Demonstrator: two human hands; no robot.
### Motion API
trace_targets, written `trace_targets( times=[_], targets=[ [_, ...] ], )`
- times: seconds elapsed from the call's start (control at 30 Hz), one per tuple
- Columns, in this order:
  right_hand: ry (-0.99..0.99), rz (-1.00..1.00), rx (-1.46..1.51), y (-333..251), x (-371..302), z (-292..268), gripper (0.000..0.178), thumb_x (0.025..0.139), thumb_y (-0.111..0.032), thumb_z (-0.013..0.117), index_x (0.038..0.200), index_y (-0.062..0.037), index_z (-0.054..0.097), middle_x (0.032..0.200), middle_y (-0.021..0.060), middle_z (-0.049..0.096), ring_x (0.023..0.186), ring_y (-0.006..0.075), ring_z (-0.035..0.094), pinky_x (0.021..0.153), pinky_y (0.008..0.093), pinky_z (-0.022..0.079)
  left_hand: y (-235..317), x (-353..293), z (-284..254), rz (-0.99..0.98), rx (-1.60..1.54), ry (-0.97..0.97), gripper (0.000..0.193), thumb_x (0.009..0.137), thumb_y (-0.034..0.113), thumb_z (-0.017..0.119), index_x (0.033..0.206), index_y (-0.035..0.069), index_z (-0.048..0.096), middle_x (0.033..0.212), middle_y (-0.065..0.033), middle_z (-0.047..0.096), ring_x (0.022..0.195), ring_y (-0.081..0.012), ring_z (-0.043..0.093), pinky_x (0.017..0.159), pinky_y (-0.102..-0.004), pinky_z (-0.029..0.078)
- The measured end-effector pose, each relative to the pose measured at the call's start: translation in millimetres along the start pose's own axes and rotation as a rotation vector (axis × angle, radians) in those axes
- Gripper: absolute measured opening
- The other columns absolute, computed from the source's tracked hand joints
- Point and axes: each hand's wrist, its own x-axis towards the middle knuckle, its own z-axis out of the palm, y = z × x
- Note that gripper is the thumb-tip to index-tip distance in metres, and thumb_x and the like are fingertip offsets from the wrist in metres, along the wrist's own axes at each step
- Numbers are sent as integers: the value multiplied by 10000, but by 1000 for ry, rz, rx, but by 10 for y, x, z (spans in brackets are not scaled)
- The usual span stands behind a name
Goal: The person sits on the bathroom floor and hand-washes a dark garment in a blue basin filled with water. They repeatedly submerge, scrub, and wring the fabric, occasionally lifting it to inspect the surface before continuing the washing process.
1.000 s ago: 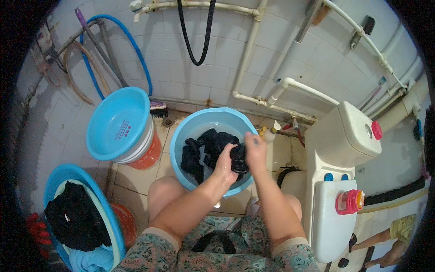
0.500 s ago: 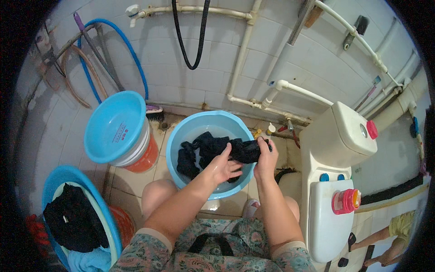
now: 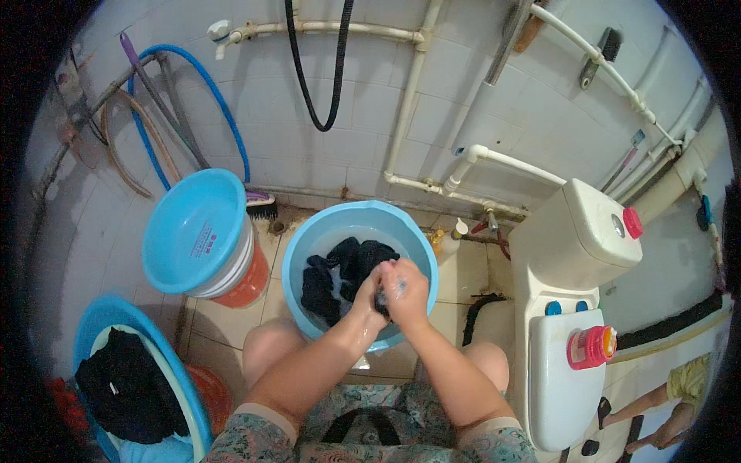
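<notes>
A wet black cloth garment lies bunched in the soapy water of a light blue basin on the floor between my knees. Over the basin's right side my left hand and my right hand are pressed together around a part of the garment. Suds cling to my right hand's back. Dark cloth shows between the palms; most of the gripped part is hidden by my fingers.
At the left, an empty blue basin tops a bucket; nearer, a tub holds black clothing. A toilet with a red jar stands right. Bottles stand behind the basin. Another person's legs show at lower right.
My right hand has come left and down with the garment's end, and my left hand has closed against it. The stretched cloth is now bunched between both hands.
</notes>
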Motion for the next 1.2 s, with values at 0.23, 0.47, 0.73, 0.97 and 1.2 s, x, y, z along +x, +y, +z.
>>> trace_targets(
  times=[0.23,0.47,0.73,0.97,1.2],
  targets=[
    [104,666,571,349,92,-67,312,924,-287,525,763,-27,591,757,29,580,694,107,501,670,258,420,82,76,57,-32,210,344,172,857,231,539,978,126,603,911,-36,640,851,-196,617,784,-347,496],
    [-299,19,120,-34,67,-254,599,642,-257,771,1173,-107,539,1333,168,380,1229,316,383,1004,404,324,233,84,169,133,167,160,310,833,339,556,1050,119,584,1036,-84,617,958,-256,587,864,-402,463],
    [-367,-445,-183,-107,-42,-345,435,610,-175,758,1015,-120,607,1150,104,516,1160,325,446,1006,521,320,38,155,-82,16,122,-232,255,923,274,421,1087,112,533,1097,-50,558,1039,-212,530,876,-388,438],
    [-185,-337,-23,-191,-119,-215,145,698,-130,681,803,-72,599,874,97,570,921,309,546,866,423,430,108,135,-328,-41,88,-250,243,935,274,409,1073,117,533,1077,-35,556,1039,-204,520,873,-387,431],
    [290,340,358,-19,95,-326,155,807,-160,636,867,-18,617,882,101,625,851,249,592,760,319,456,-71,-133,407,-68,193,-187,464,912,484,421,1243,161,460,1294,-45,464,1190,-228,439,1020,-425,316]
  ],
)
